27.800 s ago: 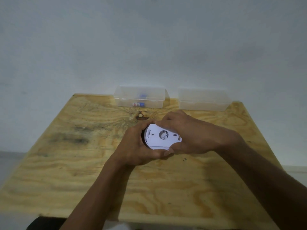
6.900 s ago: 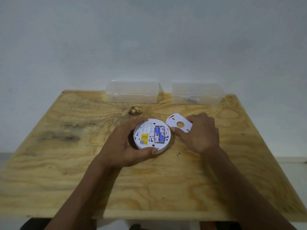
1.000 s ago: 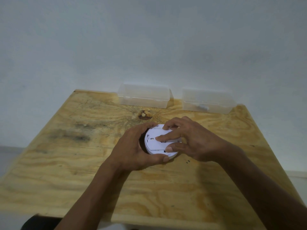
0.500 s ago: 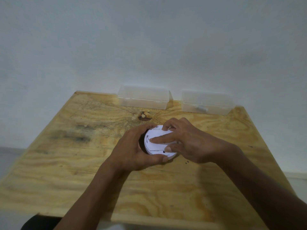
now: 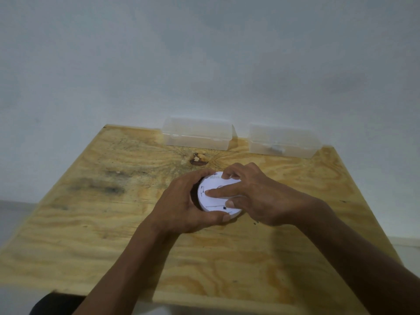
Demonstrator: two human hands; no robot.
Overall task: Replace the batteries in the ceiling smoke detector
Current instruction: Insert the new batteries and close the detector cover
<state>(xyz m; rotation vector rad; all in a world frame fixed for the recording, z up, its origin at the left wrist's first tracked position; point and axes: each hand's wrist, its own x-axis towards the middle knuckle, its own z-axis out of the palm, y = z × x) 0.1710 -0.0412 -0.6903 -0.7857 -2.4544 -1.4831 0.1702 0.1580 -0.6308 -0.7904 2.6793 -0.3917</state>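
The smoke detector (image 5: 214,196) lies near the middle of the plywood tabletop (image 5: 113,223), a flat white round puck with its back plate facing up, a few shallow moulded lines, a patch of fine print near the far edge and a small dark mark close to the near edge. The left hand (image 5: 181,205) grips its left rim, fingers curled over the far edge and thumb hooked on the near edge, while the right hand (image 5: 256,198) bears down on the plate from the other side: index finger laid straight across the top, thumb pressed to the plate near the front, other fingers bent onto the far rim (a pressing and turning hold, as I read it, not a lifting one). The plate looks to be going back on, so the work seems nearly done, and the likely trouble is a plate that sits flat without its tabs caught; uneven pressure from one finger could tip an edge proud or skew it. Too hard a twist could also slide the smooth casing on the wood if the left hand's hold slackens. Two clear plastic boxes (image 5: 197,135) stand well apart from the hands at the tabletop's far edge, the right one (image 5: 281,140) holding something small and pale that I cannot identify.
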